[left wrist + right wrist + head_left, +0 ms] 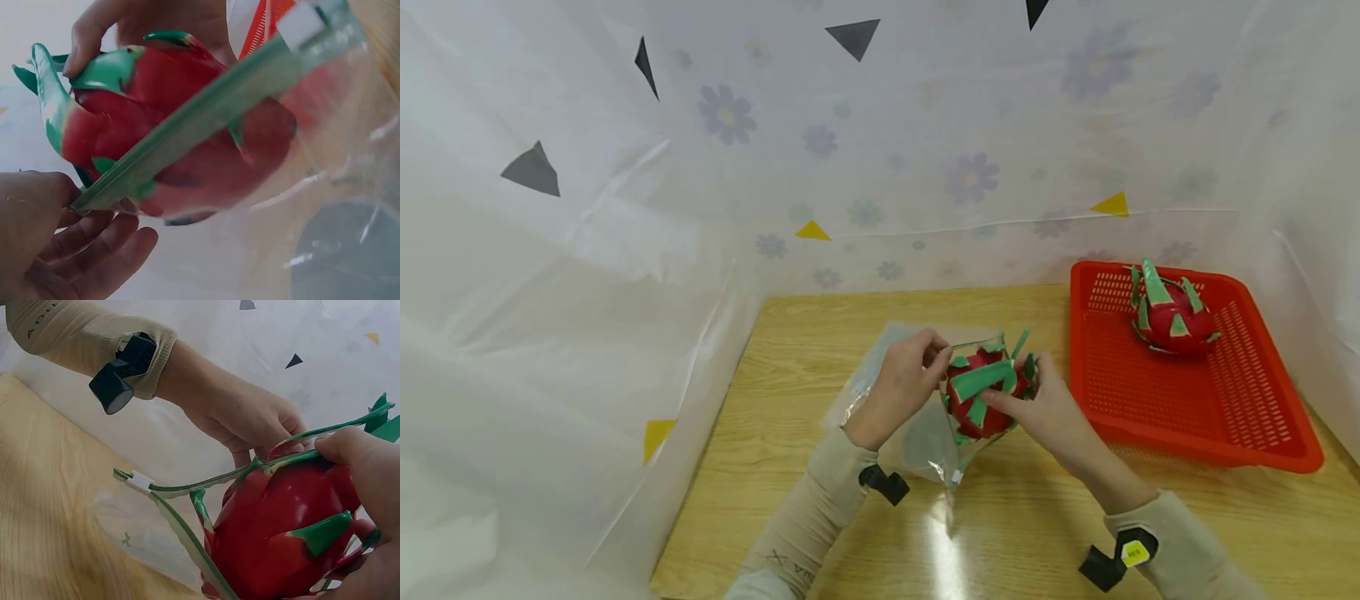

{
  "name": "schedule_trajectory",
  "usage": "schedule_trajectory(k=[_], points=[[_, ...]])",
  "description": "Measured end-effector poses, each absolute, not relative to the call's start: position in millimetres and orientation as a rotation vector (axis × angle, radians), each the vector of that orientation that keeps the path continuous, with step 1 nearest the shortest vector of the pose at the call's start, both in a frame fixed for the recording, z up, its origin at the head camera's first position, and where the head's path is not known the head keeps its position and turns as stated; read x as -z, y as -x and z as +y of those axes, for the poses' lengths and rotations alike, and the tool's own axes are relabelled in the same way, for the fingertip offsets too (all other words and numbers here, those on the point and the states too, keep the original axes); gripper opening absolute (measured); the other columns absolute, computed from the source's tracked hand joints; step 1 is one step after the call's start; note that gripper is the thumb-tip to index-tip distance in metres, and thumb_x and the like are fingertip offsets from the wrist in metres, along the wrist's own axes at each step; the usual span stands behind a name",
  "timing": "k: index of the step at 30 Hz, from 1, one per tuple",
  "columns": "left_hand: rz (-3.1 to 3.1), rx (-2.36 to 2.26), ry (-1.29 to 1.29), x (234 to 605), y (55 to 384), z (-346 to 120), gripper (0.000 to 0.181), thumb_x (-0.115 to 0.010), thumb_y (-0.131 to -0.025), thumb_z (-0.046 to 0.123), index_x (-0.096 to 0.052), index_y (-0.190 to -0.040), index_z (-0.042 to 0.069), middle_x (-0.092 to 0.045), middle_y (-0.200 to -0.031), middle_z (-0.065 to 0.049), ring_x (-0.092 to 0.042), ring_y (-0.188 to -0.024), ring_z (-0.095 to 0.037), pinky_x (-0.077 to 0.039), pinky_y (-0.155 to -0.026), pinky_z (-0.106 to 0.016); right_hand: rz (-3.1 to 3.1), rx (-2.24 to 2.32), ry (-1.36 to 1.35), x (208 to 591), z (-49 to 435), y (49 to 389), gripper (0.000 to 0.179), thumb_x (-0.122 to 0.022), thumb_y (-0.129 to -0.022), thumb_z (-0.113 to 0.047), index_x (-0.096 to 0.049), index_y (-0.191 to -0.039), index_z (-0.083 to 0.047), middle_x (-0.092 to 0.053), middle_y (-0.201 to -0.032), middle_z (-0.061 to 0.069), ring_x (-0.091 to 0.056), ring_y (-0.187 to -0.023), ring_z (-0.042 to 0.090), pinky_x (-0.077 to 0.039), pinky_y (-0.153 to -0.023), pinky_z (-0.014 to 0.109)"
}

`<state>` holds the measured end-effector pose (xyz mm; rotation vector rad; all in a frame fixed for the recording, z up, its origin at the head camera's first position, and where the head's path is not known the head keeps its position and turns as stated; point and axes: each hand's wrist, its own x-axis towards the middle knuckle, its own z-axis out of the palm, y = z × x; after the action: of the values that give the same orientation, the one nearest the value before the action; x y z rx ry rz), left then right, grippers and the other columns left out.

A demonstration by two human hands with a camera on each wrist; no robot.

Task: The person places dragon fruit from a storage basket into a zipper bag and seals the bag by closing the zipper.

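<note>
A red dragon fruit with green leaf tips (964, 408) sits partly inside the mouth of a clear zip bag (928, 446). My left hand (910, 379) pinches the bag's green zip edge at one end of the opening. In the left wrist view, the zip edge (187, 144) crosses the fruit, with its lower part behind the plastic. My right hand (1048, 417) grips the fruit by its leafy end, thumb on top. A white slider (140, 481) sits at the other end of the zip in the right wrist view.
A red plastic basket (1082, 375) stands on the right of the wooden table (790, 358). Inside it lies another dragon fruit (1180, 321). White sheeting with flower prints (880, 167) hangs behind the table and along its left side.
</note>
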<state>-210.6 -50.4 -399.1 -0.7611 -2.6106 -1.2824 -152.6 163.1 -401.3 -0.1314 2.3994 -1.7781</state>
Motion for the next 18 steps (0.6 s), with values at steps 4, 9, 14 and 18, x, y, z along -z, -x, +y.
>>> schedule_trajectory(k=[4,9,14,18], points=[[-2.531,1.175,0.823,397,210,-49,0.015,-0.055,-0.103,0.02,-0.066,-0.097,0.011,-0.067,-0.079,0.003,-0.061,-0.067,-0.003,-0.051,-0.059,-0.014,2.481,1.698,0.127,407,160,153,0.067,-0.078,-0.084,-0.044,-0.031,-0.114,-0.008,-0.054,-0.123,0.016,-0.057,-0.109,0.028,-0.052,-0.081,0.03],[-2.442,1.132,0.876,396,207,-47,0.016,-0.056,-0.102,0.016,-0.068,-0.095,0.008,-0.068,-0.081,0.002,-0.064,-0.07,-0.005,-0.053,-0.064,-0.012,2.521,1.673,0.192,416,158,154,0.063,-0.082,-0.08,-0.043,-0.033,-0.098,-0.008,-0.063,-0.109,0.013,-0.061,-0.092,0.023,-0.051,-0.066,0.03],[-2.427,1.122,0.898,397,205,-47,0.016,-0.056,-0.102,0.018,-0.069,-0.097,0.009,-0.069,-0.084,0.002,-0.064,-0.072,-0.004,-0.053,-0.066,-0.011,2.578,1.625,0.178,423,157,156,0.063,-0.081,-0.08,-0.048,-0.033,-0.089,-0.009,-0.062,-0.1,0.009,-0.058,-0.09,0.021,-0.046,-0.063,0.028],[-2.438,1.105,0.901,396,203,-47,0.017,-0.056,-0.102,0.021,-0.07,-0.099,0.01,-0.069,-0.086,0.002,-0.064,-0.073,-0.003,-0.053,-0.066,-0.01,2.522,1.716,0.113,429,158,158,0.061,-0.079,-0.082,-0.047,-0.031,-0.086,-0.01,-0.045,-0.085,0.006,-0.05,-0.081,0.018,-0.044,-0.058,0.026]])
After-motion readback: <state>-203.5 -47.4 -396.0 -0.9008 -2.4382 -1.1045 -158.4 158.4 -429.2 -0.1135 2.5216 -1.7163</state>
